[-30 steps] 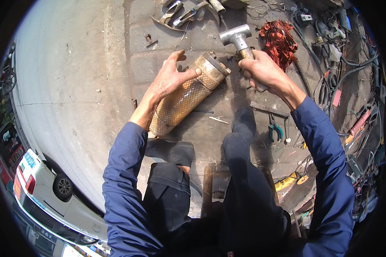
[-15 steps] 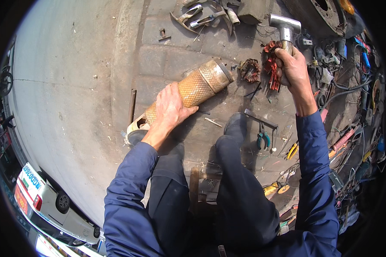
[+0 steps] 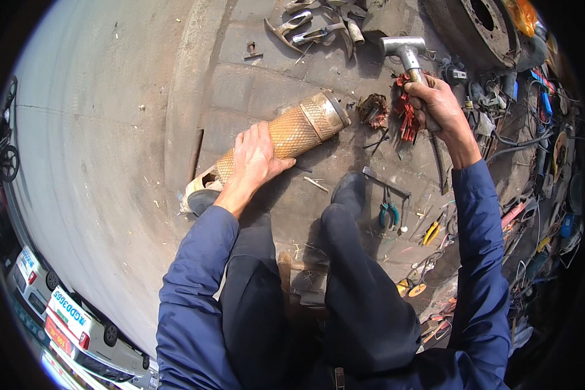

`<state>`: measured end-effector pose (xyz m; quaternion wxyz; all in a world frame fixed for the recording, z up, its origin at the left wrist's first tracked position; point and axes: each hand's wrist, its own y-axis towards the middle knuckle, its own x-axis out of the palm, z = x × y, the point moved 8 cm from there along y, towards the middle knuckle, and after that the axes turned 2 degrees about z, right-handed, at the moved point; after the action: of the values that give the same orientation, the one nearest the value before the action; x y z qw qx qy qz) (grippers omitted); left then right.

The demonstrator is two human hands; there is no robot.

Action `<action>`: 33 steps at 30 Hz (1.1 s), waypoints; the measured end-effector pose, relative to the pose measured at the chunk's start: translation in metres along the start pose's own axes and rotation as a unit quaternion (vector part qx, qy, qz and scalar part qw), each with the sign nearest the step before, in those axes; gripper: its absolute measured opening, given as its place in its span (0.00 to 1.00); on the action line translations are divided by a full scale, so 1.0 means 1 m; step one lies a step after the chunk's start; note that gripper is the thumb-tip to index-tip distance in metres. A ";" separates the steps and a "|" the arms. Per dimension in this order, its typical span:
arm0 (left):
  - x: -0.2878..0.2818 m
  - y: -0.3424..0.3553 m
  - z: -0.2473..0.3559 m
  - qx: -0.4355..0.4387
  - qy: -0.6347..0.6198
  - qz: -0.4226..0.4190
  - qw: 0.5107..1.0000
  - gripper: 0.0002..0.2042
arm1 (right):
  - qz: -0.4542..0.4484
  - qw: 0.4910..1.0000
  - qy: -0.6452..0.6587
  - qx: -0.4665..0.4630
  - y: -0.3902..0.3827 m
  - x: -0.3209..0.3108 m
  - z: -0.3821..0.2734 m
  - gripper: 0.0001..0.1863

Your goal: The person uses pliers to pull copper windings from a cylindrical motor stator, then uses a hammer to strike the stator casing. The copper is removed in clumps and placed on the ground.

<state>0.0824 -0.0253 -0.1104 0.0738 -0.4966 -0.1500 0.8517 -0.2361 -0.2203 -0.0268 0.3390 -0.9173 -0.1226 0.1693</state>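
Observation:
My left hand point(image 3: 255, 159) is wrapped over a yellowish cylinder point(image 3: 299, 130) with a diamond mesh surface, which looks like a pump or filter body. It lies slanted on the ground, its far end capped in worn metal and its near end cut open at the side. My right hand point(image 3: 435, 107) is closed round the handle of a hammer point(image 3: 403, 47), held up with its T-shaped silver head pointing away from me. Below the hammer lie a bundle of red strips point(image 3: 406, 114) and a ring of bundled wire ends point(image 3: 374, 110).
Metal tool heads point(image 3: 305, 29) lie at the far side near a rusty wheel rim point(image 3: 484, 19). Teal-handled pliers point(image 3: 389, 213) and yellow-handled pliers point(image 3: 431, 233) lie right of my feet. Cables and tools clutter the right edge. White vehicles point(image 3: 91, 331) stand at lower left.
The hammer head has swung left and tipped over slightly in my right hand. My left hand stays on the cylinder. The whole view has shifted a little.

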 end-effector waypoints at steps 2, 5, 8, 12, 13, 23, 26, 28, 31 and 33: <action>0.001 0.000 -0.002 -0.003 0.001 0.002 1.000 0.45 | 0.132 0.991 0.018 -0.029 -0.009 -0.003 -0.006 0.06; 0.004 0.003 -0.010 -0.020 0.007 -0.018 1.000 0.47 | -0.007 0.996 -0.078 0.041 -0.020 0.059 0.034 0.04; 0.006 0.008 -0.012 -0.018 -0.004 -0.035 0.999 0.48 | -0.143 0.977 -0.094 0.131 -0.021 0.073 0.076 0.06; 0.003 0.008 -0.014 -0.022 -0.002 -0.034 0.999 0.45 | -0.193 0.977 -0.062 0.070 -0.003 0.041 0.065 0.07; 0.002 0.008 -0.013 -0.019 0.001 -0.027 0.999 0.45 | -0.132 0.986 -0.069 0.074 0.003 0.023 0.058 0.06; 0.008 0.005 -0.024 -0.031 -0.009 -0.022 0.999 0.48 | -0.152 0.974 -0.104 0.134 -0.001 0.088 0.070 0.05; 0.011 0.003 -0.024 -0.024 -0.023 0.006 0.999 0.49 | -0.137 0.968 -0.170 0.122 0.009 0.079 0.079 0.07; 0.010 -0.001 -0.021 -0.026 0.021 0.053 0.998 0.50 | -0.168 0.976 -0.105 0.094 0.012 0.082 0.078 0.07; 0.015 -0.018 0.009 0.008 0.088 0.075 0.993 0.43 | -0.112 0.985 -0.098 0.082 0.007 0.071 0.081 0.07; 0.002 -0.032 0.030 0.098 0.013 0.128 0.987 0.39 | -0.088 0.989 -0.087 0.082 0.001 0.063 0.083 0.08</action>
<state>0.0544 -0.0001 -0.0881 0.0147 -0.5131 0.0000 0.8582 -0.2109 -0.1509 -0.1009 0.4143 -0.8540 -0.2178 0.2273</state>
